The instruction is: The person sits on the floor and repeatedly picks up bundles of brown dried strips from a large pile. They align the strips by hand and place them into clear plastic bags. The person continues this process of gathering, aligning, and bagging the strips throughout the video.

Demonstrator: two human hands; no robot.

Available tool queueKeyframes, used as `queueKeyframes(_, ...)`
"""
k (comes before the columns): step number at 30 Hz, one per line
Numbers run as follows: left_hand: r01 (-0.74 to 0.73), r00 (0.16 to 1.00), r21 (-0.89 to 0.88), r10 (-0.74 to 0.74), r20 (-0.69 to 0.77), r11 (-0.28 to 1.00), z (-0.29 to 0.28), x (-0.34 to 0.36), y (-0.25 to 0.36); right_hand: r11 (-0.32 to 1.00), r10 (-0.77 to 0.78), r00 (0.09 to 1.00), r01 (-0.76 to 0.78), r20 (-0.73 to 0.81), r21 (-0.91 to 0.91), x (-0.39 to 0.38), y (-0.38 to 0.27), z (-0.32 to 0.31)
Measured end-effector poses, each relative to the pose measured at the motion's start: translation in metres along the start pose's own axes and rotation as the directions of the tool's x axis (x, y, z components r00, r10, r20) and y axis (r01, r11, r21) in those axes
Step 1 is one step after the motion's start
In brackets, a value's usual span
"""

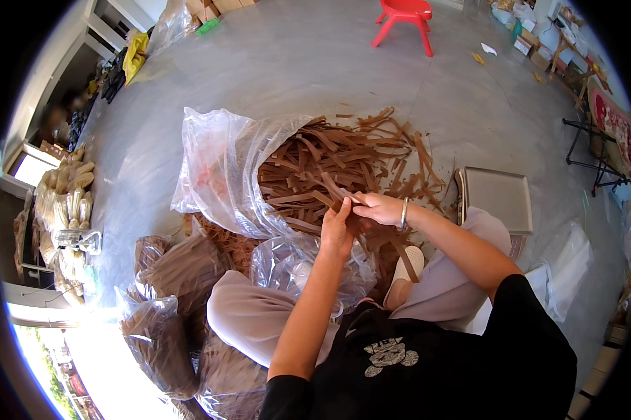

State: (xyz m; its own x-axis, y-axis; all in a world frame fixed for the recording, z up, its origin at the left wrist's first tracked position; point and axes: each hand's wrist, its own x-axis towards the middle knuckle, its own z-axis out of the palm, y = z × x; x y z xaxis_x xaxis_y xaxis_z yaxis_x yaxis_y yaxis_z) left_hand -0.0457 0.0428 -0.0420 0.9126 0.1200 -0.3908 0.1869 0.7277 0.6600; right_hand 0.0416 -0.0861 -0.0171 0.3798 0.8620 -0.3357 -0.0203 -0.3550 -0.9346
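Grey floor (280, 77) beneath, left hand (338, 229) and right hand (380, 209) pinch brown strips (333, 187) slanting forward-left

Floor (308, 77): smooth, grey, faintly glossy. Red chair (406, 10) at far side; dark-framed folding chair (615, 129) with red patterned fabric at right. Strong daylight enters through an opening (56, 371), lower left; greenery visible outside.

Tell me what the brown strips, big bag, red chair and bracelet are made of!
The strips: maybe dried leaf or thin wood, mostly matt; they're brown, flat and some curl, but I can't be sure. The bag: likely clear plastic film, shiny and crinkled. The chair: probably plastic, smooth and evenly red. The bracelet: perhaps polished metal, because it gleams.
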Motion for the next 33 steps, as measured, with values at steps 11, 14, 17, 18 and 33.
queueKeyframes(11, 0.071, 0.993, -0.122, -0.081, -0.081, 0.99, -0.03, -0.008, 0.01, 0.806, 0.107, 0.989, -0.146, 0.101, 0.573, 0.0, -0.002, -0.006)
queueKeyframes(14, 0.131, 0.982, 0.05, -0.123, -0.142, 0.99, -0.01, -0.03, 0.006, 0.915, 0.215, 0.918, -0.07, -0.334, 0.398, 0.004, 0.002, 0.008)
queueKeyframes(17, 0.204, 0.979, 0.219, -0.198, -0.048, 0.954, -0.01, -0.05, -0.024, 0.843, 0.387, 0.877, -0.212, -0.285, 0.494, 0.011, 0.019, 0.039)
queueKeyframes(18, 0.139, 0.99, 0.19, -0.134, -0.041, 0.972, -0.012, -0.051, -0.039, 0.914, 0.315, 0.86, -0.161, -0.402, 0.372, 0.013, 0.024, 0.049)
queueKeyframes(33, -0.078, 0.973, -0.028, 0.07, -0.219, 0.997, -0.047, -0.046, 0.017, 0.995, 0.104, 0.473, -0.042, -0.875, 0.096, 0.05, 0.135, -0.093)
